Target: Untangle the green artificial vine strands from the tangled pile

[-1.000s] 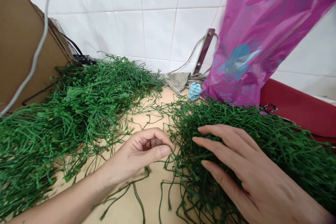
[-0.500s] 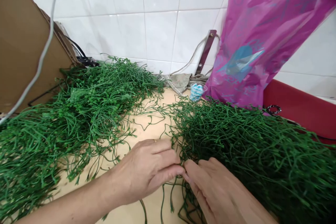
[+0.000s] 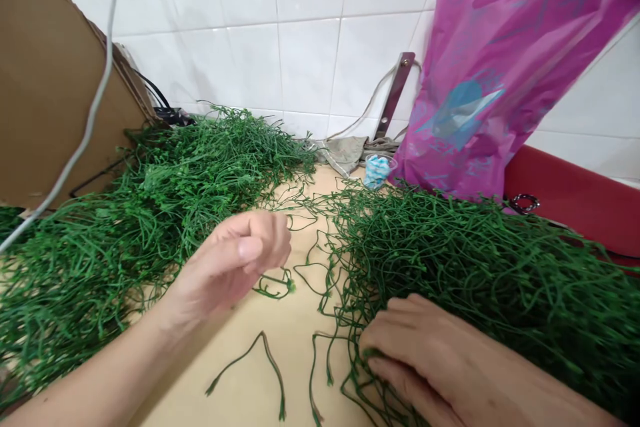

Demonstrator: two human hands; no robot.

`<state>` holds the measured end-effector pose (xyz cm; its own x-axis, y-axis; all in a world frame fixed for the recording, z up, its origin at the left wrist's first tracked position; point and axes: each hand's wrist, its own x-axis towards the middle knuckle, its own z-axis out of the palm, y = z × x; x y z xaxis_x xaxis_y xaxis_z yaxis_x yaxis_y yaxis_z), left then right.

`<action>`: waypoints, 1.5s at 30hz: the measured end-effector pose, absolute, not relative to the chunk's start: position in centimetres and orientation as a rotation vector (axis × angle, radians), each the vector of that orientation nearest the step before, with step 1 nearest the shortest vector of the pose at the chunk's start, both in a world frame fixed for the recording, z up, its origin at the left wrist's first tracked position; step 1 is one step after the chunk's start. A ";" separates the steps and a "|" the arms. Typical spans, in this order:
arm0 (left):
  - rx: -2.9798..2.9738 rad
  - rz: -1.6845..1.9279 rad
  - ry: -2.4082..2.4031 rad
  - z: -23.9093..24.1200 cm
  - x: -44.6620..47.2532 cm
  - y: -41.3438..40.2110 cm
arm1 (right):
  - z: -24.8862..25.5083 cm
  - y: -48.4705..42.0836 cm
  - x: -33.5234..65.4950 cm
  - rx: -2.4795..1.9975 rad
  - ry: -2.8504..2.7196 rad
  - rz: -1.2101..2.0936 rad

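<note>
My left hand (image 3: 240,260) is closed, its fingers curled in and the thumb laid across them. From beneath it, a thin green plastic-looking stem (image 3: 274,288) with a bright tip sticks out, seemingly held in the hidden palm. On the right, my right hand (image 3: 410,353) rests at the near edge of a dense heap of green stems (image 3: 450,247). Its thumb and fingers pinch a stem, of which a bit shows between them. Between the hands, a bent loose stem (image 3: 263,337) lies on the tan tabletop (image 3: 240,387).
A second heap of stems (image 3: 200,173), with brighter tips, spreads along the left. A cardboard box (image 3: 60,80) and a white cable (image 3: 87,127) stand behind it. At the back are a small clear cup (image 3: 377,172), a purple plastic bag (image 3: 475,93) and a red surface (image 3: 575,200).
My hands were together at the fingertips; now they are apart. The left has lifted away up and left, uncovering loose stems. My right hand has moved slightly right and down by its heap.
</note>
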<state>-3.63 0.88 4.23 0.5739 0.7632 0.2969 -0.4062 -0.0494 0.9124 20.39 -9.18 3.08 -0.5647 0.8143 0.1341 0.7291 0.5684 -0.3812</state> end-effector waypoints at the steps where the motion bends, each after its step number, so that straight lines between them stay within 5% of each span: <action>1: 1.295 0.992 0.349 4.6 -3.5 0.8 | 2.8 -9.0 20.5 -1.298 -2.509 0.270; 5: 1.341 0.953 0.384 6.2 -4.0 -0.1 | 2.5 -8.4 20.4 -1.330 -2.458 0.005; 13: 1.593 0.766 0.495 8.4 -6.7 -3.5 | 3.6 -9.3 19.4 -1.226 -2.455 0.042; 20: 0.975 1.150 0.467 9.0 -4.5 -4.9 | 1.5 -11.3 14.4 -1.042 -2.546 0.132; 27: 0.611 1.268 0.501 9.1 -2.9 -4.2 | -2.0 -11.1 13.5 -1.147 -2.565 -0.167; 45: 0.407 1.240 0.608 9.0 -3.3 -2.7 | -0.5 -10.3 15.2 -1.070 -2.322 -0.143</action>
